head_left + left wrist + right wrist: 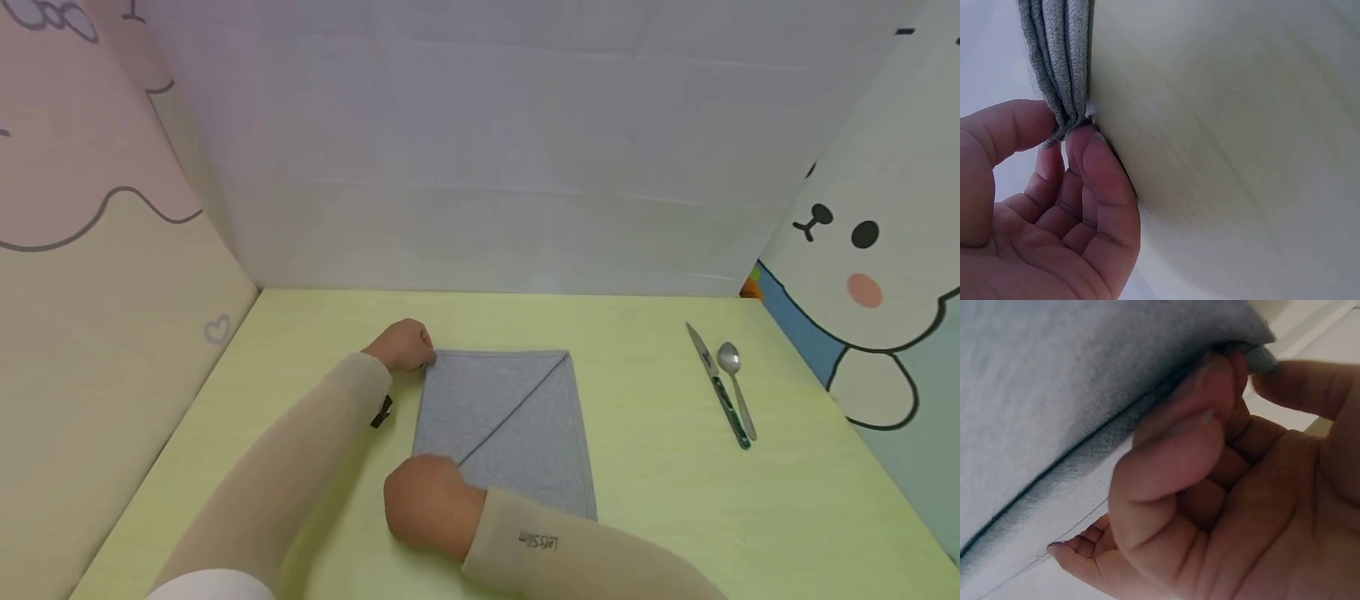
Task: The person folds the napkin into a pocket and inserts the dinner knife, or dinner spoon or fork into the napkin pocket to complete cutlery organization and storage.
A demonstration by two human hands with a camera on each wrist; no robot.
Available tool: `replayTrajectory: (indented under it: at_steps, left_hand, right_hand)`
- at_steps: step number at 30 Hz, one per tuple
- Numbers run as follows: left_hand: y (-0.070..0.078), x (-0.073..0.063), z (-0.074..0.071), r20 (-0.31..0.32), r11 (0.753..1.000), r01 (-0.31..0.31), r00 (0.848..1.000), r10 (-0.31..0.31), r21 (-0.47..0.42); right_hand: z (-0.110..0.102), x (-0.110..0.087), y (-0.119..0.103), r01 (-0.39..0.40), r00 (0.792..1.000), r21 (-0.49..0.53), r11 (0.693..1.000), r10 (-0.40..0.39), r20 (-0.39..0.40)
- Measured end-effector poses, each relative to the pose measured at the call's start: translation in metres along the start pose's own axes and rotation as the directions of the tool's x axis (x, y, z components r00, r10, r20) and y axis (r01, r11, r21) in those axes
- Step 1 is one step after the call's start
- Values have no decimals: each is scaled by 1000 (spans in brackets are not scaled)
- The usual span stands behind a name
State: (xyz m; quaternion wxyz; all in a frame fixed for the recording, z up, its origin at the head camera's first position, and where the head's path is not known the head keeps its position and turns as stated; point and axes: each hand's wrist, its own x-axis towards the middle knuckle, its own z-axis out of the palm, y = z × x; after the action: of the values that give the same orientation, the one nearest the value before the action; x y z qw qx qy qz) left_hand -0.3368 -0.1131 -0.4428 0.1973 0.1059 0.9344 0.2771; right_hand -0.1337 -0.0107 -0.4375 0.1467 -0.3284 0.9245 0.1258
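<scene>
A grey cloth napkin [480, 385] lies folded into a square on the table, a diagonal edge running from its far right corner toward the near left one. At the far left corner my left hand [403, 345] pinches the cloth between thumb and fingers. Stacked layers of the napkin [1063, 50] show above that pinch in the left wrist view. My right hand [433, 504] grips the near left corner and hides it from the head view. Seen from the right wrist, the thumb and curled fingers hold a small bit of the napkin [1072, 375] at its corner.
A table knife [718, 387] with a dark patterned handle and a metal spoon [737, 387] lie side by side on the right of the pale yellow table [637, 467]. A white wall sheet [480, 167] stands behind, with cartoon-printed panels on both sides.
</scene>
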Motion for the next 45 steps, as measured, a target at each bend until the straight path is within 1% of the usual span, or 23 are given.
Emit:
replayTrajectory:
  at_steps: [1,3,4,7,9,13,16,19,23,26,27,29,32,34,39,42,45]
  left_hand:
    - [0,0,0,-4,1000,1,1000,-1,-4]
    - [-2,0,2,-13,1000,6,1000,-6,-12]
    - [-2,0,2,-16,1000,7,1000,-7,-16]
    - [-4,1,4,-23,1000,12,1000,-13,-13]
    - [-5,2,5,-23,1000,12,1000,-12,-9]
    - [-4,2,7,-25,1000,6,1000,-6,-5]
    - [-3,2,6,-29,1000,5,1000,-5,0]
    - [-1,0,5,-26,1000,0,1000,0,4]
    - [2,-2,3,-27,1000,0,1000,0,9]
    - [3,-3,3,-32,1000,1,999,-1,11]
    - [3,-3,3,-33,1000,-3,999,3,10]
    - [3,-3,3,-31,1000,-3,1000,4,8]
    - [2,-3,3,-29,1000,6,1000,-6,3]
    - [2,-3,3,-28,1000,14,1000,-13,2]
    - [1,-1,4,-27,1000,16,999,-16,0]
    - [0,-1,5,-20,1000,12,1000,-12,0]
    - [-1,1,6,-14,1000,5,1000,-6,-7]
  right_hand:
    - [-1,0,-1,-2,1000,-20,1000,2,3]
    - [-2,1,-2,-66,998,49,997,66,1]
    - [-2,1,-2,-76,997,80,994,77,-5]
    - [-2,1,-2,-77,996,165,983,83,-30]
    - [-2,0,-2,-62,995,184,981,74,-60]
    - [-3,-2,-4,-42,992,128,991,56,-115]
    - [-5,-4,-6,-56,990,85,995,66,-126]
    - [-7,-9,-7,-60,987,21,998,62,-145]
    - [0,-14,-10,-76,980,-61,995,63,-188]
    - [5,-14,-12,-88,981,-60,994,76,-176]
    - [6,-13,-12,-83,984,-45,996,74,-164]
    - [3,-13,-10,-60,991,21,998,62,-122]
    - [0,-11,-7,-29,996,124,992,39,-81]
    - [-3,-10,-6,-14,997,144,989,24,-68]
    - [-4,-8,-9,-7,996,52,999,12,-88]
    - [-4,-7,-10,-8,995,61,998,14,-95]
    - [-3,-7,-9,11,996,62,998,-5,-93]
